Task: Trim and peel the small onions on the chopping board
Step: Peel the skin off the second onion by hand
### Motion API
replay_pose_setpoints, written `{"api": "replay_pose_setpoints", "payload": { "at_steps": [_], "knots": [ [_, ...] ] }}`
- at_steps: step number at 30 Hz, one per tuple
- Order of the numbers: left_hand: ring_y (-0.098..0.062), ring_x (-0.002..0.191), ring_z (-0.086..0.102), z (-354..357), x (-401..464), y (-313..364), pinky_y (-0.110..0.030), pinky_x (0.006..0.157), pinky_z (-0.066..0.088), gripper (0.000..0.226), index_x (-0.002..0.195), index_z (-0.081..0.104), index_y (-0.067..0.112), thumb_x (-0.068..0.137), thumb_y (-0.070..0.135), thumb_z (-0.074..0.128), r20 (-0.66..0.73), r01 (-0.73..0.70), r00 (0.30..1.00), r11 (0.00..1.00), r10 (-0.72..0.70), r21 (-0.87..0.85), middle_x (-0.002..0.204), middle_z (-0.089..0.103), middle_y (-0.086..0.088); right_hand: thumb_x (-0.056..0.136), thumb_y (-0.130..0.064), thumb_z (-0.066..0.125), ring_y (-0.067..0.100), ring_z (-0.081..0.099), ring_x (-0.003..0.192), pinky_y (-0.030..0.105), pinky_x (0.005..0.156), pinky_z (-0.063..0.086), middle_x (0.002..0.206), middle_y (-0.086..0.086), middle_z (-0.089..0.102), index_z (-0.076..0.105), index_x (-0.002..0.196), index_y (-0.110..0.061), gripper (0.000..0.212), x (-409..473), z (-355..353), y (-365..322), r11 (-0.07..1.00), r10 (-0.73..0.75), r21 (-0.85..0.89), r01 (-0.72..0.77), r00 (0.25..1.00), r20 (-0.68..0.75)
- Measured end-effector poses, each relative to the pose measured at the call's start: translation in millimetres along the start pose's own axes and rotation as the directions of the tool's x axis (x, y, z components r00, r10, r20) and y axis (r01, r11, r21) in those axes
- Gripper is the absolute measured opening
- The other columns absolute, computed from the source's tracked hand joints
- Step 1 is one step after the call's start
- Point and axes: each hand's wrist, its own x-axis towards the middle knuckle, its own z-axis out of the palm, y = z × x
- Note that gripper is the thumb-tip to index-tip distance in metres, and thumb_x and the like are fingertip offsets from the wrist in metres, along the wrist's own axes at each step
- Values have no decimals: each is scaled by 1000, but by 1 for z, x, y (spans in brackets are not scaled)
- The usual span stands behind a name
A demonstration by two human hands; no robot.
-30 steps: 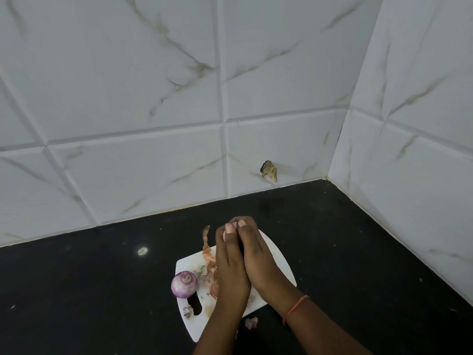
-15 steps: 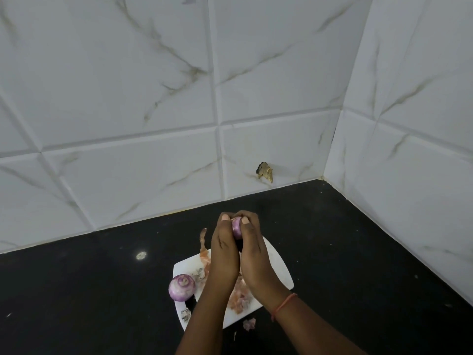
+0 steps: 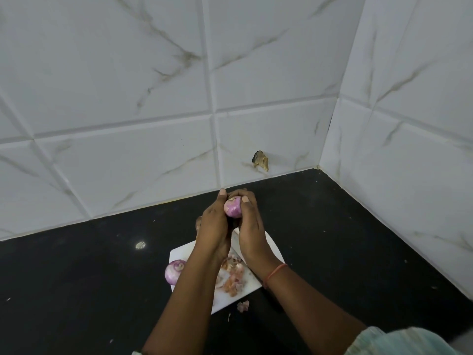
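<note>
- A small purple onion (image 3: 233,207) is held up in the air above the far end of the white chopping board (image 3: 273,248), well clear of its surface.
- The right hand (image 3: 249,228) grips that onion from the right side, thumb curled over its top and fingers wrapped behind it.
- The left hand (image 3: 214,226) closes on the same onion from the left, its thumb pointing up beside the onion's top; the fingers curl round the far side, where they are mostly hidden.
- The two hands touch each other below the onion, so its lower part cannot be seen.
- A second onion (image 3: 174,271), already trimmed flat at the top and showing purple rings, rests at the left edge of the chopping board, just beside the left forearm.
- A heap of brownish-pink onion skins (image 3: 233,278) lies on the board between the two forearms.
- One loose skin scrap (image 3: 243,305) sits on the black countertop (image 3: 76,278) just off the board's near corner.
- An orange thread band (image 3: 275,272) circles the right wrist.
- The board lies on the countertop near a corner of white marble-look wall tiles (image 3: 128,98).
- A chipped brown hole (image 3: 260,160) marks one tile low on the back wall.
- A small pale spot (image 3: 140,244) shows on the countertop, left of the board.
</note>
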Motion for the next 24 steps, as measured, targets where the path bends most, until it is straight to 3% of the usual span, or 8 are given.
{"api": "replay_pose_setpoints", "payload": {
  "at_steps": [3,6,10,13,16,18,21,24],
  "knots": [
    [-27,103,73,-3,-4,-2,-40,92,58,46,113,70,4,98,46,56,-53,20,998,998,-23,-56,108,74,-18,94,-28,36,4,60,91,22,84,50,90,-10,63,55,105,-9,29,-6,-4,-1,1000,15,-11,-15,999,49],
    [-26,107,72,-12,-15,-6,-35,84,60,48,131,57,8,100,45,55,-11,30,999,998,-30,-50,119,71,-18,99,-23,36,4,61,98,19,85,51,99,-9,64,55,111,-13,25,-12,-7,-2,998,37,-56,-33,997,72],
    [-21,116,66,-20,-35,-11,-37,101,54,35,131,60,17,106,27,38,139,-99,988,966,67,241,124,68,-13,104,-19,32,-6,63,86,12,71,51,90,-16,66,61,99,-29,31,-13,-12,-4,991,123,-71,-118,990,73],
    [-10,114,65,-25,-39,-12,-33,103,51,36,141,48,28,108,27,33,172,-192,976,900,133,392,125,67,-3,105,-23,30,-7,64,84,12,67,51,96,-11,65,60,101,-30,31,-14,-13,-5,985,168,-57,-164,983,76],
    [0,106,65,-26,-43,-10,-24,96,51,32,120,54,44,109,28,30,240,-262,957,837,162,480,117,67,9,106,-19,30,-7,65,80,13,64,52,95,-8,64,60,103,-22,31,-14,-12,-11,984,178,-35,-175,979,98],
    [-3,109,64,-26,-46,-8,-31,104,48,33,115,56,48,108,32,28,240,-295,951,805,195,516,115,69,11,105,-15,30,-5,64,79,14,63,52,93,-5,64,59,106,-10,30,-14,-13,-15,985,168,-47,-163,978,126],
    [-5,114,63,-28,-43,-12,-57,118,29,38,118,55,54,101,38,25,267,-367,929,751,258,550,112,68,21,105,-14,29,-3,63,78,15,63,52,92,-1,63,57,108,-3,31,-12,-15,-16,986,158,-79,-148,977,144],
    [-8,110,65,-27,-42,-15,-57,112,39,39,124,55,44,100,35,26,294,-414,909,731,296,543,112,69,13,105,-14,29,-5,62,75,13,60,50,91,-1,62,57,108,-2,32,-9,-18,-15,982,174,-98,-161,973,148]
  ]
}}
